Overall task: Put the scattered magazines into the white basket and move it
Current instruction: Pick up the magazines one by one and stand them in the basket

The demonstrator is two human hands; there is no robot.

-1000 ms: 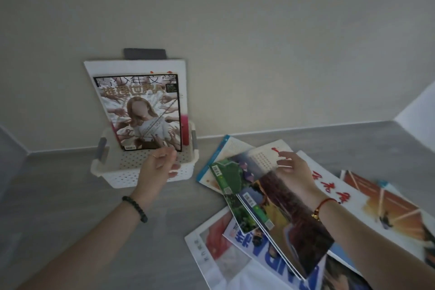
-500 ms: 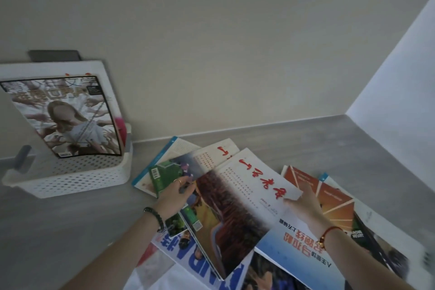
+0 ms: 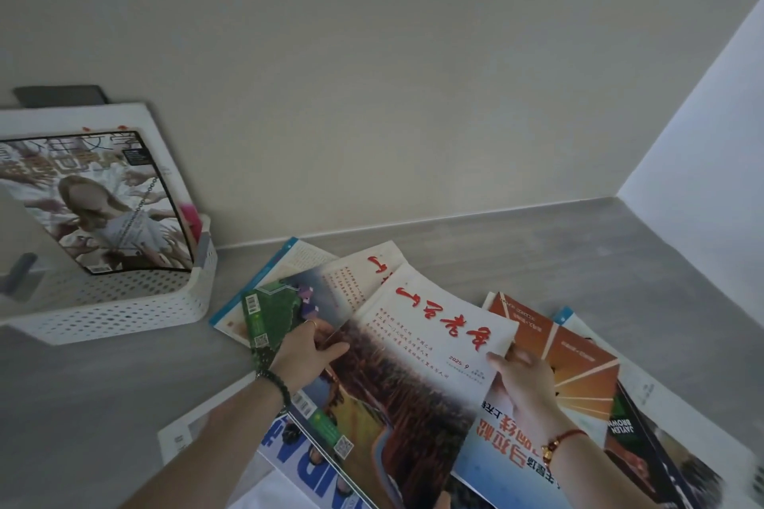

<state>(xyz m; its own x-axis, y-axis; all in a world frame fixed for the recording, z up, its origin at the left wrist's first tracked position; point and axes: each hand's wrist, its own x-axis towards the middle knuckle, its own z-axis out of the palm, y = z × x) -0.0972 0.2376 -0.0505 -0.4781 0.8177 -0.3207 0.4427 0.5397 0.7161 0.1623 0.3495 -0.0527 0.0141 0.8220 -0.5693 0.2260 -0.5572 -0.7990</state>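
1. White plastic basket [image 3: 124, 306], walls perforated w/ small round holes, corners rounded, grey handle tab [image 3: 202, 250] on its right end. It sits far left on the grey wood-grain surface [image 3: 103, 384], close up to the beige wall [image 3: 372, 74].
2. Inside it a glossy magazine [image 3: 107, 202] w/ a black-bordered cover stands on edge, leaning back. Behind that is a plain white cover [image 3: 82, 120], and behind that smth dark grey [image 3: 58, 95]. Can't tell what it is.
3. Scattered magazines [image 3: 364, 273] lie fanned and overlapping to the right of the basket, apart from it. They are thin and flat w/ shiny covers. A green one [image 3: 268, 314] w/ a barcode is at the left, an orange one [image 3: 578, 351] w/ a ray pattern at the right, and one w/ big blue letters [image 3: 297, 455] near the bottom.
4. On top of the pile is the red-lettered magazine [image 3: 434, 326]. Its upper half is white w/ red brush characters, its lower half a reddish-brown and yellow picture. The cover bows slightly.
5. Left hand [image 3: 308, 351] clasps its left edge, thumb lying on the cover, fingers curled at the edge. There is a thin ring on one finger and a dark bead bracelet [image 3: 275, 382] at the wrist.
6. Right hand [image 3: 523, 380] pinches its right corner, thumb on top, fingers tucked under. A red cord bracelet [image 3: 562, 440] w/ a gold bead is at the wrist.
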